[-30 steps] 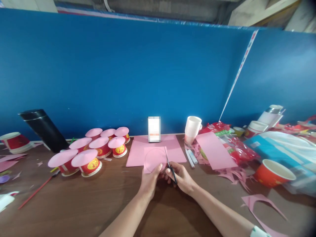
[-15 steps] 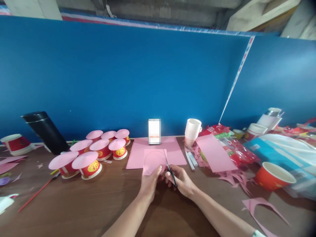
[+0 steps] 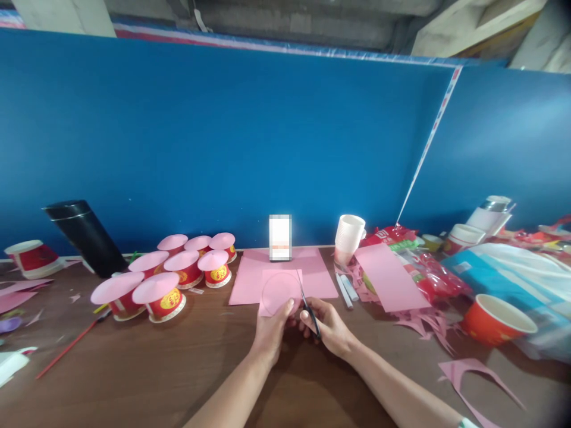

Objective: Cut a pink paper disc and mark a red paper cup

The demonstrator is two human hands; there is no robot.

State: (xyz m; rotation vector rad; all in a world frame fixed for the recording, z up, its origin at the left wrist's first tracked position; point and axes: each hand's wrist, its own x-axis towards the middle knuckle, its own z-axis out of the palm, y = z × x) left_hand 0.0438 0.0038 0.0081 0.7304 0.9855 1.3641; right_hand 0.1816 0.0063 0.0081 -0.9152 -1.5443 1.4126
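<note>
My left hand pinches the lower edge of a square of pink paper, its thumb on top. A circle is drawn on that square. In my right hand is a pair of scissors with dark handles, the blades pointing up along the square's right edge. Behind the square, larger pink sheets lie on the brown table. To the left stand several upturned red paper cups topped with pink paper cones.
A black bottle leans at the left, near a red-handled brush. Right of the sheets stand stacked white cups, two white sticks, pink scraps and an orange paper cup. A blue partition rises behind.
The whole view has shifted very slightly. My hands, the pink square and the scissors keep almost the same positions.
</note>
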